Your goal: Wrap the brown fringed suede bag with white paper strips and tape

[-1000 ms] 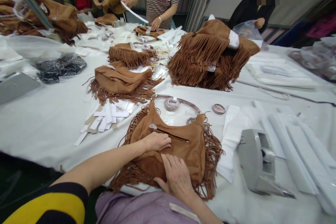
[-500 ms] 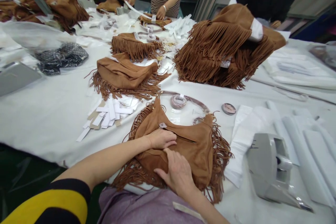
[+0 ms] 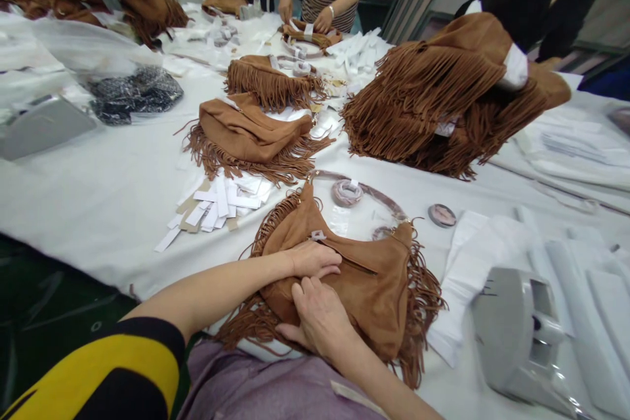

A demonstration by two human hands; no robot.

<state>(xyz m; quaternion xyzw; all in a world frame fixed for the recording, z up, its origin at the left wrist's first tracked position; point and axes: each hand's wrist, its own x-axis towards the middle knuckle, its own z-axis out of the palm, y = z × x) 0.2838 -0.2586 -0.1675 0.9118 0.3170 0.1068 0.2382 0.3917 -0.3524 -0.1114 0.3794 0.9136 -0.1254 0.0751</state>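
Observation:
A brown suede handbag [image 3: 364, 305] with fringe down its sides lies in front of me on the table, its strap arched away from me. My left hand [image 3: 315, 259] rests on the bag at the zip [image 3: 357, 264], its fingers together and bent against the opening; the fingertips are partly hidden. Just below it, my right hand [image 3: 322, 318] presses on the suede of the front, fingers curled and thumb stretched toward the lower edge. A wrapped coil of strap [image 3: 347, 193] sits inside the strap's arch.
Fringed bags [image 3: 251, 128] lie beyond, and a taller pile [image 3: 443, 98] stands right. Paper strips [image 3: 211, 203] are at the left. On the right are a tape dispenser [image 3: 516, 335], white sheets [image 3: 462, 262] and a small round roll [image 3: 441, 215]. Co-workers stand across the table.
My right hand has shifted slightly left on the bag, and its fingers are more curled. The left hand stays by the zip. The view has swung a little left.

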